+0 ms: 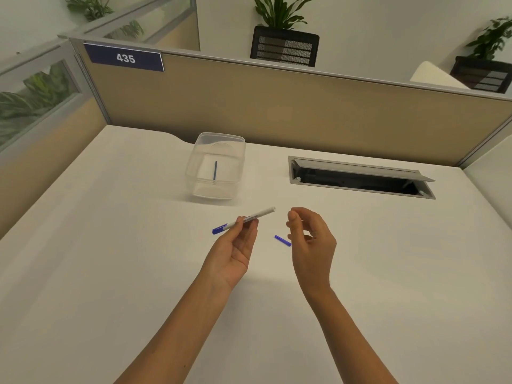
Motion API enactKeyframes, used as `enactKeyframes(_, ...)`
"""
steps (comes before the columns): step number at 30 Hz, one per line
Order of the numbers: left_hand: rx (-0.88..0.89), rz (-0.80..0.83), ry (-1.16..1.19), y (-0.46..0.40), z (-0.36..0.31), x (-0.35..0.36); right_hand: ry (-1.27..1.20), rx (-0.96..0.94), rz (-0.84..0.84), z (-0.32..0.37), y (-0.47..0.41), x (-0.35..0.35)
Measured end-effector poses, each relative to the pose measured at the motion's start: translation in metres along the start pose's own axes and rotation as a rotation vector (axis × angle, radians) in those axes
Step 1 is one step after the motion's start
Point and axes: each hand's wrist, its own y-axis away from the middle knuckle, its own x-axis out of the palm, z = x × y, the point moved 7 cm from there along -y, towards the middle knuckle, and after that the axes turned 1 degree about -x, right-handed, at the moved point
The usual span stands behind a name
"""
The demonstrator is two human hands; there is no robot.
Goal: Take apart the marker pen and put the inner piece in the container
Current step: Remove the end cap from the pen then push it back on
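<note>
One surface, one clear container already holding one thin blue inner piece, two hands, the left hand gripping the one marker pen, the right hand half-curled and empty beside one blue end plug; the emptied barrel is best laid down gently.

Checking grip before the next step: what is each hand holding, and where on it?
Left hand pinches the pen mid-barrel. Right hand holds nothing.
</note>
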Motion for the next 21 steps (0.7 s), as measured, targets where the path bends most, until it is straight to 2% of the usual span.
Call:
enactKeyframes(6, 0.083, -0.026, -0.146, -0.028, -0.023, -0.03, 0.14, 0.094, 0.053, -0.055, 0.0, 0.004)
enactKeyframes(14, 0.176, -0.117, -0.448, -0.064, -0.051, -0.075, 0.402, 0.24, 0.269, -0.143, 0.01, 0.017)
enactKeyframes(21, 0.179, -0.156, -0.575, -0.082, -0.055, -0.093, 0.488, 0.22, 0.346, -0.159, 0.013, 0.022)
